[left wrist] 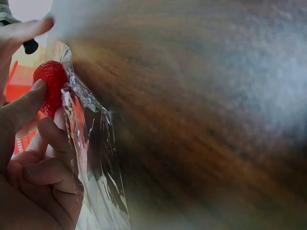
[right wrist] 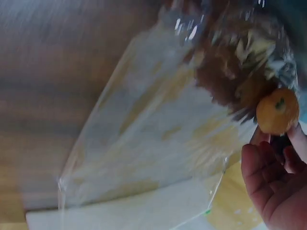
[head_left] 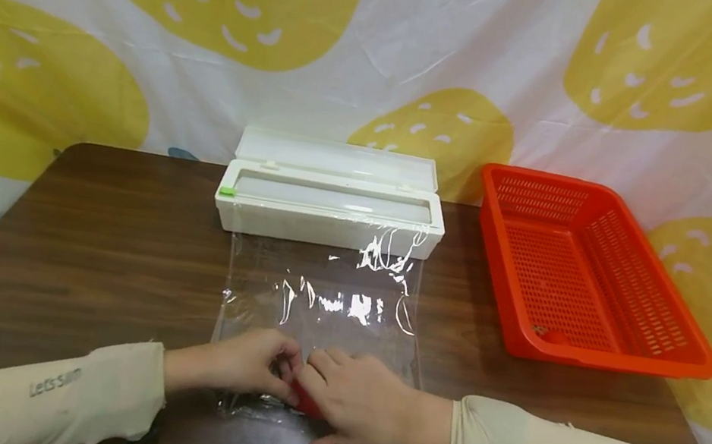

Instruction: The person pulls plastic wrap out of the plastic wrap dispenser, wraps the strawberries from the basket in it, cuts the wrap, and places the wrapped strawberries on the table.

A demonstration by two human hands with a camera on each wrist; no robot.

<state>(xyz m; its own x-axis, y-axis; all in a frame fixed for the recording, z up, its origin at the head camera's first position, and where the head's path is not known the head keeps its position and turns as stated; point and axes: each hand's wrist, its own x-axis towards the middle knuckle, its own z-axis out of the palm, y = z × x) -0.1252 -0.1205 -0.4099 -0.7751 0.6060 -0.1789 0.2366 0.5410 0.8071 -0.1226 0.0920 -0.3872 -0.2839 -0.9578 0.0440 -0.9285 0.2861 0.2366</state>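
Observation:
At the table's front my left hand [head_left: 251, 367] and right hand [head_left: 364, 400] meet over a red strawberry [left wrist: 50, 86] on clear plastic film [head_left: 313, 323]. My left fingers and thumb pinch at the fruit, and my right fingers curl over it from the other side, the right thumb stretched away. The film's crumpled edge lies against the strawberry in the left wrist view. In the right wrist view a round orange thing [right wrist: 277, 111] with a dark green spot shows at the fingers; whether it is the same fruit I cannot tell.
The film runs back to an open white wrap dispenser [head_left: 327, 229] with a green slider [head_left: 227, 191] at its left. Right of it stands a red basket [head_left: 504, 290] with small things in its near corner. A patterned cloth [head_left: 426, 33] hangs behind the brown table [head_left: 119, 233].

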